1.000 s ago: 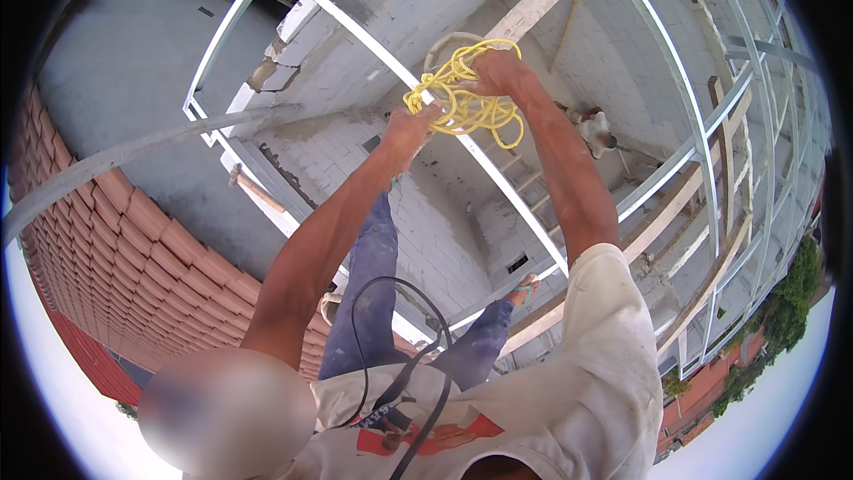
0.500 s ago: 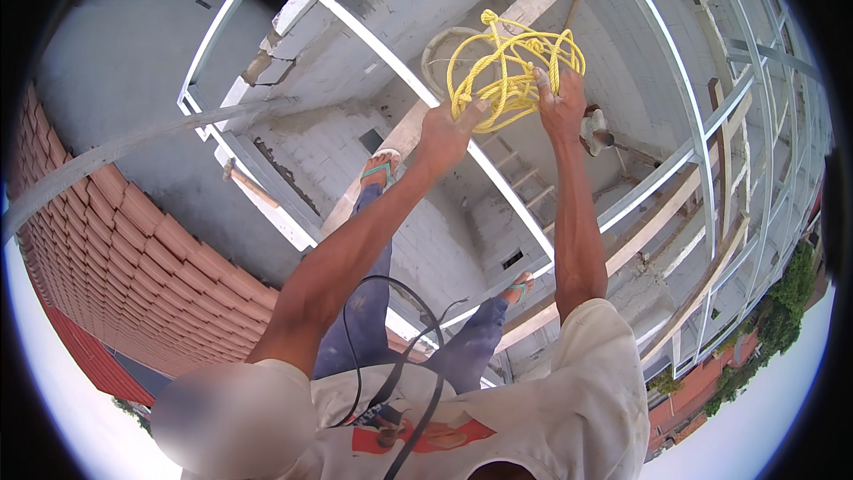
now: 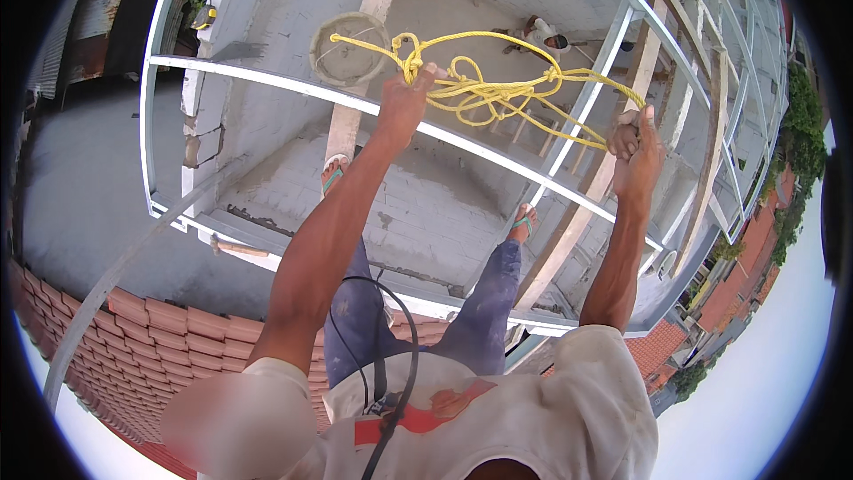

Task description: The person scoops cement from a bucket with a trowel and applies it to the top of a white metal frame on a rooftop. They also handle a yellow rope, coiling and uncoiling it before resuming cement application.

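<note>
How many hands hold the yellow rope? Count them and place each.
2: the left hand at a knot in the yellow rope; the right hand farther right, holding its strands. None seems hidden.

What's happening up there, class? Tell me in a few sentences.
A person holds a tangled yellow rope above a pale metal frame. The left hand grips it near a knot; the right hand holds strands at the other side. Loops and knots lie between them. Another person is down below, as is a round grey tub.
</note>
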`<state>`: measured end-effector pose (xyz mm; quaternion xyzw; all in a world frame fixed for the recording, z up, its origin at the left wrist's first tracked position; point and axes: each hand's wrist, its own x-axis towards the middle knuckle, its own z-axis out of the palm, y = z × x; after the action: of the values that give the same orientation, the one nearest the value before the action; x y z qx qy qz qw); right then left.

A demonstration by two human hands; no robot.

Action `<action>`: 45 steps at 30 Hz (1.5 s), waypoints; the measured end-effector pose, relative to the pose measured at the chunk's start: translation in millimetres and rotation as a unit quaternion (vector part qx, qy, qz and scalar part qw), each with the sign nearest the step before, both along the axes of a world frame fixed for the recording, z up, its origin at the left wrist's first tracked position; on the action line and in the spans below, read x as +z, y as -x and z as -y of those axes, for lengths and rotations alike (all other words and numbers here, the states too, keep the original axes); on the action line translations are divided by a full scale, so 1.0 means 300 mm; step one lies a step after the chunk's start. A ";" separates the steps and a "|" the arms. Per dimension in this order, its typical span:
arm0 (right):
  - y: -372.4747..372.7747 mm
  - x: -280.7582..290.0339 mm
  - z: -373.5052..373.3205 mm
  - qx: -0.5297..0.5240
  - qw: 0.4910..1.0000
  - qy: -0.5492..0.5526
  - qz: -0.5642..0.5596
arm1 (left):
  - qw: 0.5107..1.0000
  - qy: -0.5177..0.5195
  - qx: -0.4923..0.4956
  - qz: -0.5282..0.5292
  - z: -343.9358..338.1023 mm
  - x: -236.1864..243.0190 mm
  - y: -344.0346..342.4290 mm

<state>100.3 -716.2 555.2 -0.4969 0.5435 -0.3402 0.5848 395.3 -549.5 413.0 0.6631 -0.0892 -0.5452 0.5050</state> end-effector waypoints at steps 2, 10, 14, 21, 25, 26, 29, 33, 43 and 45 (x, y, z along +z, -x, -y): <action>0.138 0.024 -0.050 -0.014 0.999 -0.009 -0.045 | 1.000 0.008 0.002 -0.027 0.039 -0.059 0.086; 0.736 -0.286 -0.334 0.008 0.884 0.063 -0.463 | 0.972 0.071 -0.224 -0.016 0.066 0.072 0.564; 1.102 -0.549 -0.608 -0.083 0.867 0.056 -0.489 | 0.908 0.132 -0.388 -0.086 -0.070 0.219 0.803; 1.206 -0.528 -0.998 -0.108 0.918 -0.328 -0.196 | 0.789 0.163 -0.588 -0.075 -0.333 0.169 1.173; 1.104 -0.473 -1.133 -0.279 0.896 -0.336 0.078 | 0.738 0.147 -0.659 0.007 -0.434 0.096 1.326; 1.023 -0.425 -1.110 -0.305 0.890 -0.336 0.045 | 0.731 0.131 -0.669 0.011 -0.424 0.091 1.340; 1.025 -0.345 -1.073 -0.282 0.860 -0.407 0.123 | 0.672 0.072 -0.737 0.025 -0.380 0.070 1.394; 1.021 -0.321 -1.060 -0.246 0.828 -0.439 0.247 | 0.631 0.085 -0.769 0.059 -0.424 0.030 1.448; 1.514 -0.258 -1.184 -0.096 0.876 -0.213 -0.422 | 0.650 0.351 -0.662 0.131 -0.538 -0.002 1.616; 1.741 -0.194 -1.277 -0.001 0.828 -0.187 -0.529 | 0.681 0.285 -0.668 0.086 -0.512 -0.022 1.601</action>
<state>-422.0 -333.2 496.9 -0.4813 0.8233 0.0822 0.2895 -84.9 -396.1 406.3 0.2953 -0.7031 -0.6265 0.1611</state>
